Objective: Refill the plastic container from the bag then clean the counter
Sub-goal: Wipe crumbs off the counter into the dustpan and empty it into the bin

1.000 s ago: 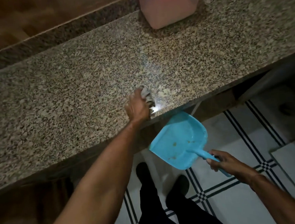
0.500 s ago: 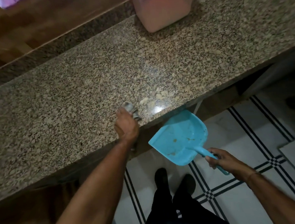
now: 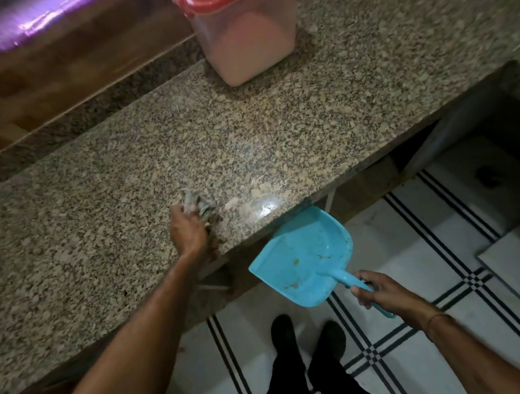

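My left hand (image 3: 188, 230) grips a crumpled grey cloth (image 3: 194, 202) and presses it on the speckled granite counter (image 3: 278, 127) near its front edge. My right hand (image 3: 381, 291) holds the handle of a light blue dustpan (image 3: 303, 255), kept just below the counter's edge to the right of the cloth; a few brown crumbs lie in the pan. A clear plastic container (image 3: 242, 33) with a red lid, filled with pinkish powder, stands at the back of the counter.
A purple shiny bag (image 3: 15, 32) lies blurred at the top left on a wooden surface behind the counter. Below is a white tiled floor (image 3: 445, 275) with black stripes, where my dark shoes (image 3: 307, 336) stand. A dark gap opens under the counter at right.
My left hand with the cloth slid left along the counter's front edge. The dustpan stayed under the edge. The view tilted up, bringing the container's red lid and the purple bag into sight.
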A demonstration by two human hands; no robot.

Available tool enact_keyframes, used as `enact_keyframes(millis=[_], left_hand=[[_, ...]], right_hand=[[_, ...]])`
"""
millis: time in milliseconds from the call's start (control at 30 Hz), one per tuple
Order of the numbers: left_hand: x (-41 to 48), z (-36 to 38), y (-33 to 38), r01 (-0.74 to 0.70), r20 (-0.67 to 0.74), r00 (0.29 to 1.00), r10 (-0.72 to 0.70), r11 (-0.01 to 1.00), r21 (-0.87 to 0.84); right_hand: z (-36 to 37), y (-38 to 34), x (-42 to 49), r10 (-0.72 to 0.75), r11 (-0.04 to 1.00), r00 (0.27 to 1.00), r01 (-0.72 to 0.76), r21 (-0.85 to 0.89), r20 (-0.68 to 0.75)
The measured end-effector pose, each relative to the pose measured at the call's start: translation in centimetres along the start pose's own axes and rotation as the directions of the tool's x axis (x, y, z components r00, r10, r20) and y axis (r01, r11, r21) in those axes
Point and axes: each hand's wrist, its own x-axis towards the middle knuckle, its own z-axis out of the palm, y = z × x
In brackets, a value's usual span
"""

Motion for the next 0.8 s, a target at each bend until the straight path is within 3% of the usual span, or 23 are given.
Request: enact_keyframes(millis=[167, 400, 567, 633, 700, 800], left_hand=[[0.6, -0.4, -1.1, -0.064, -0.019, 0.997, 0.071, 0.97, 0.232], [-2.4, 6.1, 4.7, -0.273, 0.192, 0.942, 0.274, 0.962, -0.032], [2.6, 3.5, 4.3, -0.105, -0.014, 0.994, 0.105, 0.992, -0.068], [4.7, 2.6, 2.6, -0.026, -0.008, 1.0, 0.026, 0.999, -0.02], [4.1, 3.1, 2.8, -0.035, 0.053, 0.998, 0.035, 0.999, 0.014], [0.3, 5.7, 5.3, -0.27, 0.211, 0.937, 0.277, 0.961, -0.064]], right_hand=[[0.5, 0.3, 0.1, -0.005, 1.0, 1.0, 0.004, 0.03, 0.005], [0.7, 0.5, -0.5, 0.006, 0.997, 1.0, -0.007, 0.083, 0.01], [0.5, -0.3, -0.4, 0.008, 0.996, 1.0, -0.007, 0.088, -0.016], [0.6, -0.3, -0.6, 0.015, 0.994, 0.999, -0.011, 0.105, -0.033], [0.8, 0.0, -0.8, 0.023, 0.991, 0.998, -0.016, 0.133, -0.052], [1.5, 0.4, -1.1, 0.047, 0.989, 0.995, -0.035, 0.142, -0.084]])
